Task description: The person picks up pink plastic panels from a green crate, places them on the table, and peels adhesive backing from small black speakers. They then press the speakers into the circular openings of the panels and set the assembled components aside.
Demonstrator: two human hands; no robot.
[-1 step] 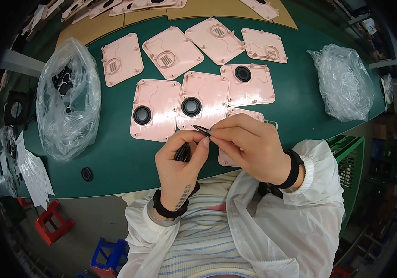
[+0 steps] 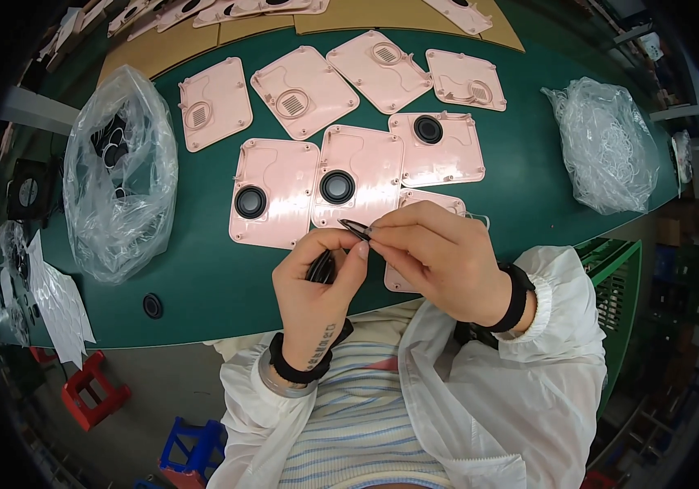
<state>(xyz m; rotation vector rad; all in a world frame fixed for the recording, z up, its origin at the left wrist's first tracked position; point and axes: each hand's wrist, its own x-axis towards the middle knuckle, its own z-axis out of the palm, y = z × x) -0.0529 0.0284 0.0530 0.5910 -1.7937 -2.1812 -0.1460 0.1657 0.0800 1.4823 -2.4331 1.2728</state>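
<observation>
My left hand (image 2: pixel 317 273) is closed, with several black round parts (image 2: pixel 321 266) tucked in its curled fingers. Between its thumb and forefinger and the fingertips of my right hand (image 2: pixel 439 257) is a thin black ring-like part (image 2: pixel 355 228), seen nearly edge-on. Both hands pinch it above the near edge of a pink plastic panel (image 2: pixel 357 155) that bears a black round speaker (image 2: pixel 337 187). To its left lies another pink panel (image 2: pixel 277 163) with a speaker (image 2: pixel 251 202). My right hand partly covers a further pink panel (image 2: pixel 396 279).
A clear bag of black parts (image 2: pixel 121 187) stands left; a bag of white cords (image 2: pixel 608 147) lies right. One loose black round part (image 2: pixel 152 306) sits near the front edge. Several pink panels (image 2: pixel 227 98) lie farther back. A green crate (image 2: pixel 617 285) stands beside my right arm.
</observation>
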